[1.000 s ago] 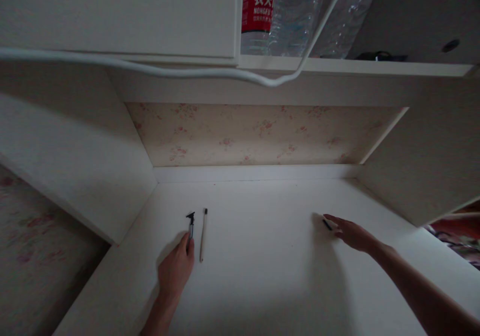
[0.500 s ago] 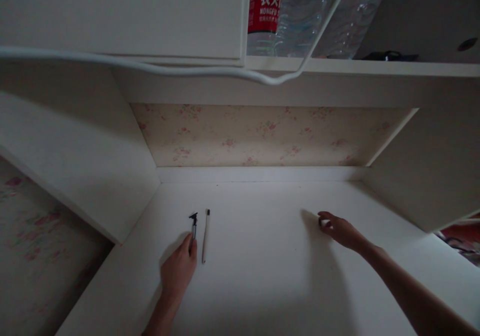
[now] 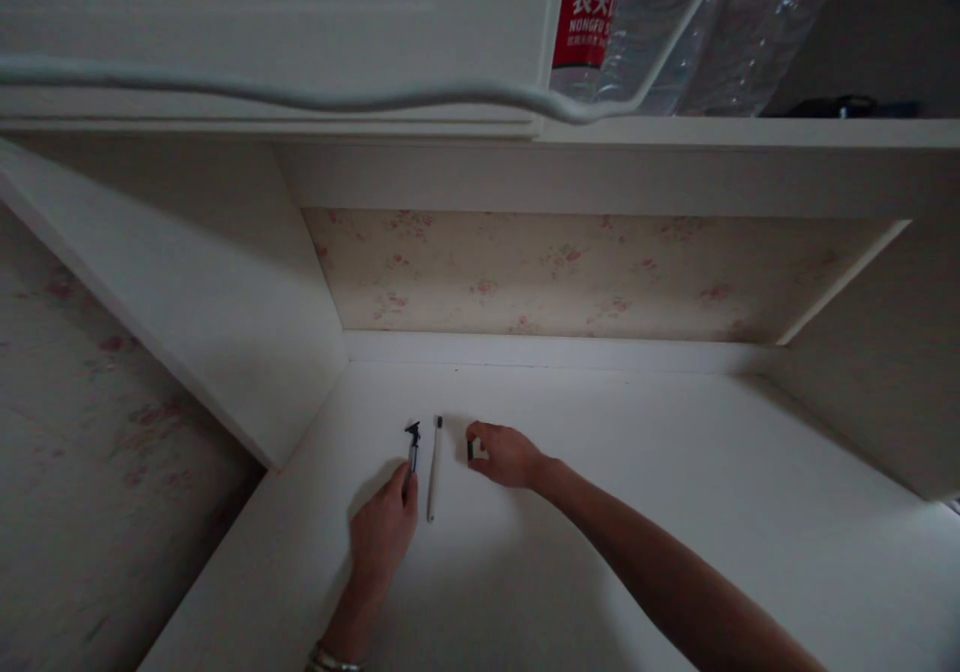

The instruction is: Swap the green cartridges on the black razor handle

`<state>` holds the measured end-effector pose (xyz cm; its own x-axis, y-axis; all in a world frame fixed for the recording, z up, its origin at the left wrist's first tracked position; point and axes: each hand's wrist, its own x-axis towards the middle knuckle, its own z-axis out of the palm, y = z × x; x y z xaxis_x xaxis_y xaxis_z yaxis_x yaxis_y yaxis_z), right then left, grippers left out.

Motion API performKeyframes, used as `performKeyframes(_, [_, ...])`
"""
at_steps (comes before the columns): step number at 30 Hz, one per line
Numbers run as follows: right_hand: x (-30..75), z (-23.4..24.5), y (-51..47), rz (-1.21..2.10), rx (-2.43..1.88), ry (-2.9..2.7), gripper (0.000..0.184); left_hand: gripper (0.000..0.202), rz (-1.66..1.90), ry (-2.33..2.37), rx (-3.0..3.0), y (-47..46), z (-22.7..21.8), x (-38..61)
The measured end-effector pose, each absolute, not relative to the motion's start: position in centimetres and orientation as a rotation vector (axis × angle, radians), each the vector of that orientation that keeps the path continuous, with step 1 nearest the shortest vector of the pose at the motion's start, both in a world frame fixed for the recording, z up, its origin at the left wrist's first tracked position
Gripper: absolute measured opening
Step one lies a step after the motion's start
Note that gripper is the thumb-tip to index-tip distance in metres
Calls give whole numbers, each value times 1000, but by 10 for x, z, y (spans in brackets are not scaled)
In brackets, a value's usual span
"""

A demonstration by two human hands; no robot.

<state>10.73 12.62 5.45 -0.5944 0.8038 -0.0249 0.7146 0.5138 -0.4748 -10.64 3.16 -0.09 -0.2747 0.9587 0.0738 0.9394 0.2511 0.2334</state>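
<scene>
Right hand (image 3: 507,455), in the head view, pinches a small dark piece (image 3: 470,449) between thumb and fingers; it looks short and narrow, too small to make out further. That piece is at 2 o'clock from a slim toothbrush (image 3: 434,474), pale along the handle and dark at its 12 o'clock tip, which lies on the white tabletop (image 3: 675,442) between both hands. At 8 o'clock from the right hand, the left hand (image 3: 382,527) grips a razor (image 3: 413,448) with a greyish handle, its black head towards 12 o'clock.
</scene>
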Motion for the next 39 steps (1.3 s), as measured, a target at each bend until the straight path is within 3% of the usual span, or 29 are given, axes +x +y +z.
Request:
performKeyframes(7, [49, 33, 129, 637, -1397, -2508, 31, 30, 449, 2366, 1766, 35, 3, -110])
performKeyframes(22, [77, 10, 115, 744, -1298, -2244, 38, 28, 486, 2407, 1840, 38, -1, -111])
performKeyframes(31, [150, -4, 38, 755, -1227, -1975, 15, 33, 641, 2360, 1792, 32, 1, -110])
performKeyframes(36, [183, -16, 12, 759, -1335, -1675, 18, 36, 889, 1878, 1730, -8, 12, -75])
performKeyframes(39, [182, -18, 12, 753, -1339, -1656, 18, 32, 619, 1189, 1676, -45, 20, -33])
